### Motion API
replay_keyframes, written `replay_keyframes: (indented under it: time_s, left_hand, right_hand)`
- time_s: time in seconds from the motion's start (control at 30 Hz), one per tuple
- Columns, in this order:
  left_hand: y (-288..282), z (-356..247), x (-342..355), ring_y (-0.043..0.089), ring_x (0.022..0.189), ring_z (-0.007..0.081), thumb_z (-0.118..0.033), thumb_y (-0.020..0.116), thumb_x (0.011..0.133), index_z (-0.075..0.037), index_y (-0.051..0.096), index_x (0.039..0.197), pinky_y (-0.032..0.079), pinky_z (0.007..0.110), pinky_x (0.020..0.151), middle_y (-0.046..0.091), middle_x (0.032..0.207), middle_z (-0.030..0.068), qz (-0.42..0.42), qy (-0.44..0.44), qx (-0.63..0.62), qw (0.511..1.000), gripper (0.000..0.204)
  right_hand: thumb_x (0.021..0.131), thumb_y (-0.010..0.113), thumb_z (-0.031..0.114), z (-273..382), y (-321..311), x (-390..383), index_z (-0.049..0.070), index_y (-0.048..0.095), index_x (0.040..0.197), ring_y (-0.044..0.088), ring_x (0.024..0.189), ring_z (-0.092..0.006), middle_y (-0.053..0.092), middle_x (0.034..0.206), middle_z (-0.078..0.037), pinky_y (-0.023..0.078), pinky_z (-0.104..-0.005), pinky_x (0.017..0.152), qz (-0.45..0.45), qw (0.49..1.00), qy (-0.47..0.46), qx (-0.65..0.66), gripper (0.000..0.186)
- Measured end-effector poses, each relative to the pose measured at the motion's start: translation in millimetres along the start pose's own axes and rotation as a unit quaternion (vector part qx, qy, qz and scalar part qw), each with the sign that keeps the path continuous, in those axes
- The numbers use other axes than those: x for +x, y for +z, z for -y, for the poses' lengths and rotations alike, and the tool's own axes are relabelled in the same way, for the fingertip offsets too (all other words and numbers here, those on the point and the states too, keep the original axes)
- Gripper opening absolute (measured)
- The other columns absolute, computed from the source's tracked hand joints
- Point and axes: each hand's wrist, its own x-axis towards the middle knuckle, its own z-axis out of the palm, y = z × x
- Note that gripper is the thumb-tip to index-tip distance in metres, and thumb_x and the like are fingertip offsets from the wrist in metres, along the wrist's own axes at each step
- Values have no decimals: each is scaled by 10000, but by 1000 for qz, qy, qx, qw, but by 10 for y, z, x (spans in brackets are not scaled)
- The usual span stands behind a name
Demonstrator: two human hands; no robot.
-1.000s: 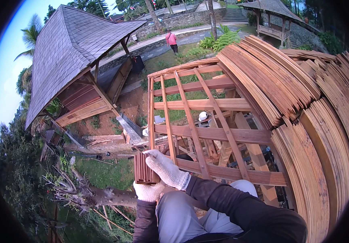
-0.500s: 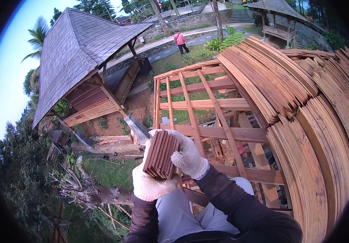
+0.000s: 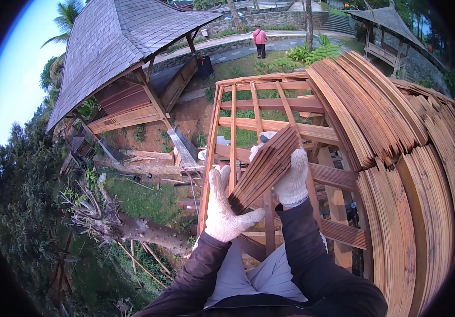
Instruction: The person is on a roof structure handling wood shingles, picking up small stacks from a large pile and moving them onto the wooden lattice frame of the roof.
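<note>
A stack of thin reddish-brown wooden shingles (image 3: 267, 168) is held up in front of my body, slanting from lower left to upper right. My right hand (image 3: 292, 182), in a white knitted glove, grips its right side. White glove fabric also shows past the stack's far upper edge. My left hand (image 3: 228, 211), gloved alike, is by the stack's lower left end with thumb and fingers spread apart. Whether its thumb touches the wood I cannot tell. Behind the shingles runs an open wooden roof frame (image 3: 275, 125) of crossing battens and beams.
Rows of stacked shingles (image 3: 346, 108) cover the frame's right side. Through the gaps the ground shows far below. A shingled pavilion (image 3: 114, 42) stands at the left, above a cut tree trunk (image 3: 151, 232). A person in a pink top (image 3: 259, 37) is on the path beyond.
The stack has turned from end-on to a long diagonal and moved right. My left hand has come off it and spread its fingers. My right hand has shifted to its right side.
</note>
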Motion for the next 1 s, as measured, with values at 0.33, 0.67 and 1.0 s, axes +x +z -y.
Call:
replay_keyframes:
  time_s: [0.33,0.67,1.0]
  left_hand:
    - [142,683,-343,614,1204,219,-96,824,774,13,402,1451,502,355,1030,592,1319,144,24,-155,-117,981,806]
    - [152,160,-383,665,1071,159,-53,753,861,4,497,1305,543,301,927,664,1184,101,17,-135,-142,980,516]
    - [63,97,-400,659,1101,173,-83,810,840,-2,534,1316,540,320,945,665,1226,109,3,-148,-171,974,556]
  right_hand:
    - [1032,509,445,297,323,-131,-50,552,1324,701,1011,-289,681,1176,-175,591,-403,915,-24,988,-79,-134,576]
    - [1063,448,358,600,819,-380,-46,564,1289,720,1005,-262,686,1153,-163,609,-386,910,-42,999,-14,-1,478]
    - [1041,570,318,814,977,-273,12,374,1524,471,1395,-241,473,1511,-144,374,-389,1169,120,963,-111,-214,604]
